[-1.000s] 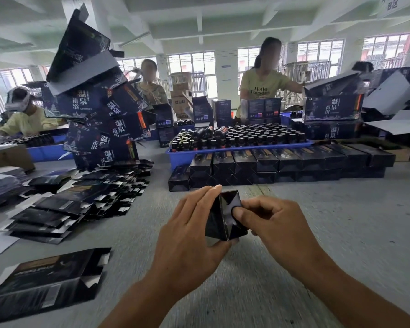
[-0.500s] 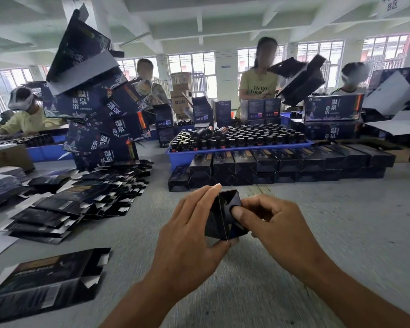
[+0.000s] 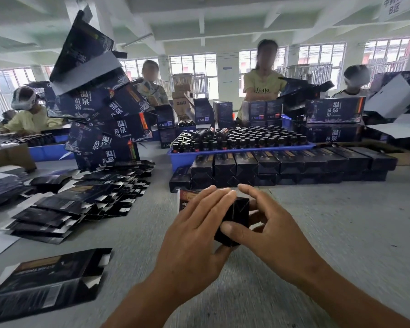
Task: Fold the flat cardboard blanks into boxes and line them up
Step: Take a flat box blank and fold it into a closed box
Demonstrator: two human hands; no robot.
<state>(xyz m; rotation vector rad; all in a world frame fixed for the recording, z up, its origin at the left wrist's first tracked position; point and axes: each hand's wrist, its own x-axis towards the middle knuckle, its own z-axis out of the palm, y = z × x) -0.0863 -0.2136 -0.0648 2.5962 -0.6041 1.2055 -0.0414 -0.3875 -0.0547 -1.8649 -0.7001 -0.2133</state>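
Observation:
A small black cardboard box [image 3: 237,215] is between my two hands above the grey table [image 3: 341,221], its folded end facing me. My left hand [image 3: 199,228] wraps round its left side with the fingers lying over the top. My right hand [image 3: 263,226] holds its right side, thumb pressing the closed end flaps. A row of finished black boxes [image 3: 282,166] lies stacked in two layers just beyond. Flat black blanks lie in a spread pile [image 3: 76,200] at the left, and one single blank [image 3: 45,282] lies near the front left.
A blue tray [image 3: 223,151] full of dark bottles stands behind the box row. A leaning tower of large printed cartons [image 3: 100,110] rises at the left. Several people work on the far side. White card sheets [image 3: 393,129] sit at the right.
The box's open triangular end flaps have been pushed shut and the box has tilted away from me. A carton lifted by a person at the back right has come down.

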